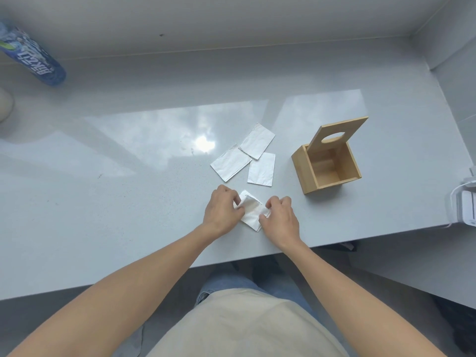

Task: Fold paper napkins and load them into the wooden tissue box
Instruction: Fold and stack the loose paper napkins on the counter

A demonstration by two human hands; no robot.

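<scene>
A white paper napkin (252, 212) lies partly folded near the counter's front edge. My left hand (222, 210) pinches its left edge and my right hand (279, 216) pinches its right edge. Beyond them three folded white napkins lie flat on the counter: one at the left (230, 166), one at the back (257, 140), one at the right (261, 169). To the right stands the wooden tissue box (300, 166), open on top and holding nothing, with its slotted lid (337, 131) leaning up against its far wall.
The grey counter (128, 176) runs to a wall at the back and right. A blue plastic pack (31, 55) lies at the far left beside a pale round object (5, 104). A white device (466, 204) sits at the right edge.
</scene>
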